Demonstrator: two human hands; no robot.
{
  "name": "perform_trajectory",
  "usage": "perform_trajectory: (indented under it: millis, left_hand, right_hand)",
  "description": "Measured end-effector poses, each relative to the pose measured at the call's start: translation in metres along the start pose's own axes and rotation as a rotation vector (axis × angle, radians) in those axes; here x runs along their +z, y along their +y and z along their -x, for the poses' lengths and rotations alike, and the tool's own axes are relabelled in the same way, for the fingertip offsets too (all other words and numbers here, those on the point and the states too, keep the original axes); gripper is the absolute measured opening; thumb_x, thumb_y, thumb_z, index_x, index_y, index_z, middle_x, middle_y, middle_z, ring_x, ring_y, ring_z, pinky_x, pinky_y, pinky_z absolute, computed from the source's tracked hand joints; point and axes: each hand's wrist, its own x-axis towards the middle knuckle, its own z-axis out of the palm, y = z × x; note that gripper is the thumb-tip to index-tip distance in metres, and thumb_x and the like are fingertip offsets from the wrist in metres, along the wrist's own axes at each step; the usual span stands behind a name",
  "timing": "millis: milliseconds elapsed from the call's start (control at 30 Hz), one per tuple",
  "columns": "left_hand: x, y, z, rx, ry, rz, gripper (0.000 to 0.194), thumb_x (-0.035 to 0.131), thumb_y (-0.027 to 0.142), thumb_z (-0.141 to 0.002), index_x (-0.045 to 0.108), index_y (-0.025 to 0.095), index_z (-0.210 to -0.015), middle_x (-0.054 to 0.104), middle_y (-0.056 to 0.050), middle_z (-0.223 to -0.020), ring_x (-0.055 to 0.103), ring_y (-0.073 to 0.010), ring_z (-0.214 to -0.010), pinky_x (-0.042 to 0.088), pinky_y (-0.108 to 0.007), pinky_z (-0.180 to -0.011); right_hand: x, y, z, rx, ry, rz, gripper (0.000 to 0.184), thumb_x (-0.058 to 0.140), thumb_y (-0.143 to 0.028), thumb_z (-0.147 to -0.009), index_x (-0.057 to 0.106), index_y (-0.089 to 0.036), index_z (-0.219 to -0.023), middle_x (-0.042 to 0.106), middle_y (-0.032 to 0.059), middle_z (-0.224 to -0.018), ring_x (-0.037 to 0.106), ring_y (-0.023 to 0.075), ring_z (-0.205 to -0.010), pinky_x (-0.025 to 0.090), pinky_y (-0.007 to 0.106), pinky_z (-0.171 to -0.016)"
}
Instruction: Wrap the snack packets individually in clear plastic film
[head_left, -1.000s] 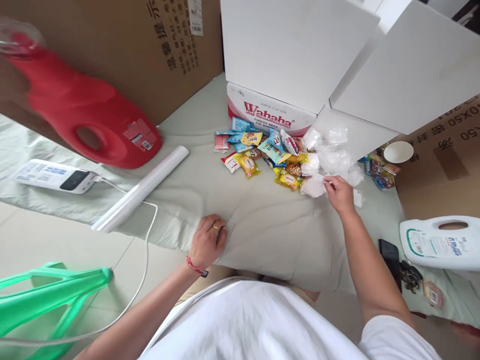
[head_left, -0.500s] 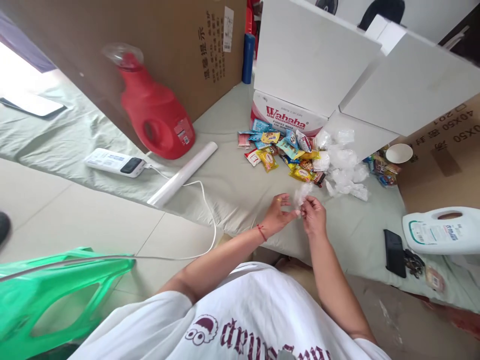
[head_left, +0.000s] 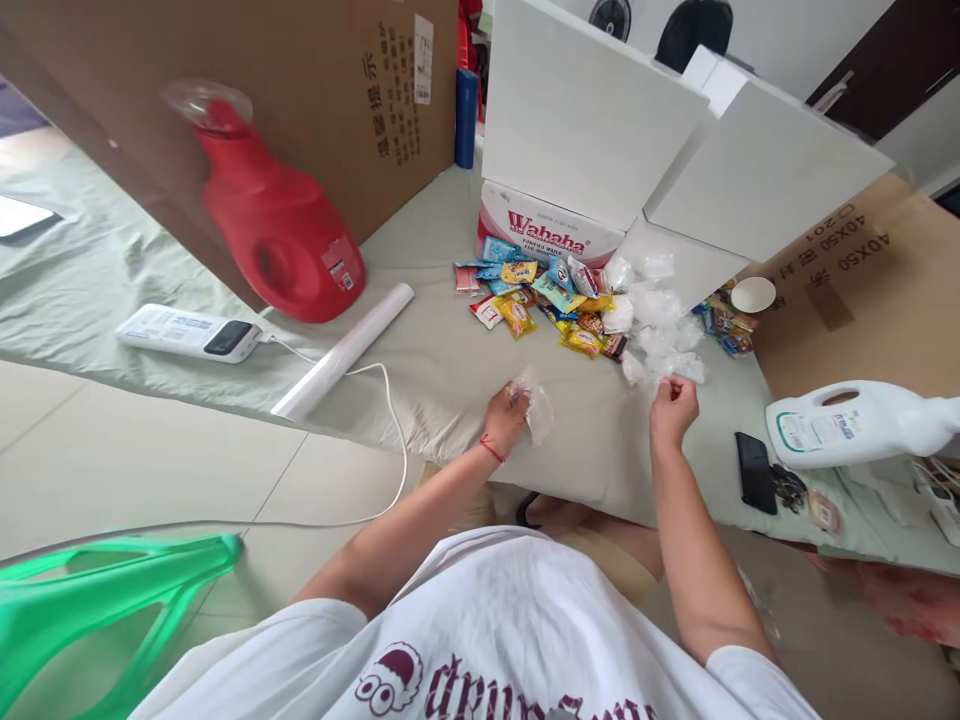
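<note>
Crumpled clear plastic, thin like a small bag (head_left: 538, 412), is gripped in my left hand (head_left: 507, 414) above the front of the cloth-covered surface. Off to the right, my right hand (head_left: 673, 408) has its fingers pinched together at the near edge of a heap of crumpled clear plastic bags (head_left: 656, 310). Whether something sits between those fingertips is too small to tell. Left of the heap, and touching it, lies a pile of small wrapped snacks (head_left: 555, 295) in blue, yellow and red packets.
Behind the snacks stands an open white Wahaha carton (head_left: 551, 235). A red jug (head_left: 281, 240), a white roll (head_left: 345, 350) and a cabled power bank (head_left: 191, 333) lie left. To the right are a white detergent bottle (head_left: 847, 425), a black phone (head_left: 756, 472) and a paper cup (head_left: 753, 294).
My hands, together at one piece of clear plastic before, have parted. The left moved left with the plastic; the right went right to the bag heap. The view has shifted slightly.
</note>
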Motion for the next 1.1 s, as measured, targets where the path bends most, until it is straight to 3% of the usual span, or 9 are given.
perform_trajectory:
  millis: [200,400,533,667,733,833,967,1033,1100]
  left_hand:
    - [-0.009,0.002,0.006,0.002,-0.095,0.030,0.028,0.073,0.041,-0.081,0.056,0.020,-0.072,0.047,0.005,-0.064,0.041,-0.0110,-0.061,0.035,-0.024,-0.058]
    - [-0.015,0.000,0.003,-0.073,-0.156,0.167,0.035,0.074,0.054,-0.082,0.067,0.020,-0.082,0.064,-0.001,-0.076,0.058,-0.0149,-0.072,0.050,-0.028,-0.070]
    - [-0.016,0.001,0.002,-0.121,-0.156,0.299,0.045,0.075,0.061,-0.081,0.070,0.017,-0.091,0.070,-0.006,-0.085,0.067,-0.0189,-0.083,0.055,-0.033,-0.079]
    - [-0.016,0.003,0.002,-0.204,-0.180,0.477,0.048,0.087,0.056,-0.073,0.072,0.015,-0.093,0.073,-0.006,-0.085,0.069,-0.0184,-0.083,0.055,-0.031,-0.078]
    - [-0.016,0.004,0.003,-0.228,-0.197,0.489,0.047,0.088,0.055,-0.071,0.072,0.015,-0.092,0.073,-0.006,-0.085,0.069,-0.0182,-0.083,0.055,-0.031,-0.079]
    - [-0.013,0.008,0.004,-0.254,-0.257,0.463,0.051,0.088,0.057,-0.070,0.073,0.016,-0.095,0.074,-0.006,-0.087,0.071,-0.0197,-0.086,0.056,-0.034,-0.085]
    - [-0.010,0.015,0.004,-0.254,-0.259,0.348,0.056,0.084,0.063,-0.070,0.069,0.016,-0.095,0.072,-0.006,-0.086,0.069,-0.0193,-0.082,0.055,-0.035,-0.083]
    - [-0.010,0.016,0.004,-0.243,-0.232,0.290,0.053,0.082,0.063,-0.070,0.067,0.017,-0.091,0.069,-0.005,-0.083,0.065,-0.0174,-0.077,0.054,-0.033,-0.078]
    - [-0.011,0.016,0.003,-0.233,-0.216,0.260,0.048,0.082,0.058,-0.068,0.064,0.017,-0.087,0.066,-0.003,-0.080,0.062,-0.0156,-0.073,0.053,-0.032,-0.074]
  right_hand:
    - [0.038,0.025,-0.039,-0.001,-0.261,0.295,0.031,0.064,-0.027,-0.086,0.076,-0.011,-0.109,0.060,0.0061,-0.086,0.056,0.0199,-0.085,0.043,0.034,-0.088]
    - [0.065,0.025,-0.103,0.076,-0.278,0.444,0.043,0.050,-0.017,-0.093,0.070,-0.004,-0.128,0.060,0.0217,-0.120,0.059,0.0274,-0.108,0.040,0.039,-0.097]
    - [0.063,0.011,-0.116,0.085,-0.316,0.450,0.040,0.057,-0.022,-0.092,0.068,0.000,-0.124,0.062,0.0263,-0.117,0.060,0.0337,-0.111,0.042,0.044,-0.096]
    - [0.045,-0.007,-0.067,0.000,-0.364,0.352,0.039,0.060,-0.033,-0.094,0.070,-0.005,-0.118,0.063,0.0277,-0.122,0.059,0.0351,-0.116,0.043,0.046,-0.098]
    - [0.037,-0.015,-0.023,-0.057,-0.433,0.245,0.037,0.055,-0.039,-0.097,0.072,-0.015,-0.118,0.065,0.0214,-0.128,0.061,0.0301,-0.114,0.046,0.043,-0.099]
    - [0.032,-0.026,0.045,-0.071,-0.626,0.033,0.040,0.055,-0.054,-0.096,0.075,-0.024,-0.112,0.075,0.0095,-0.112,0.067,0.0219,-0.094,0.055,0.036,-0.085]
    - [0.033,-0.036,0.097,0.253,-0.866,-0.447,0.048,0.077,-0.064,-0.075,0.075,-0.021,-0.096,0.071,0.0033,-0.083,0.060,0.0156,-0.070,0.052,0.028,-0.062]
    - [0.032,-0.037,0.104,0.372,-0.857,-0.553,0.046,0.085,-0.060,-0.066,0.073,-0.019,-0.083,0.064,-0.0004,-0.072,0.052,0.0124,-0.063,0.047,0.025,-0.056]
    - [0.030,-0.038,0.105,0.381,-0.786,-0.567,0.042,0.085,-0.057,-0.066,0.072,-0.020,-0.080,0.062,-0.0016,-0.070,0.049,0.0114,-0.061,0.043,0.023,-0.053]
